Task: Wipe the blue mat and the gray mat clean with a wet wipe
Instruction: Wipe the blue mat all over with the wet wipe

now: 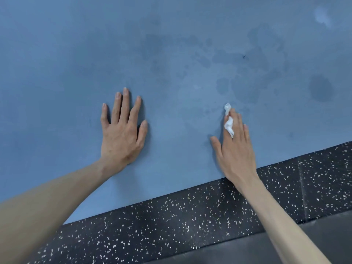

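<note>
Pressing flat on the blue mat (76, 63), the left hand (122, 134) lies palm down with its fingers straight and spread, holding nothing. To its right the right hand (234, 149) also rests on the mat with fingers extended, and a crumpled white wet wipe (228, 123) is tucked around and under its index and middle fingers, a twist of it poking out past the fingertips; the thumb sticks out to the side, apart from the wipe. Beyond and to the right of the wipe the mat carries dark damp patches and smears (257, 73), with a rounder dark spot (321, 88) farther right and a pale scuff (322, 15) near the top right corner. The near edge of the blue mat runs diagonally, and below it lies a black floor with white speckles (171, 225), which both forearms cross. At the bottom right a gray mat (247, 248) sits on that speckled floor, well apart from the wipe.
</note>
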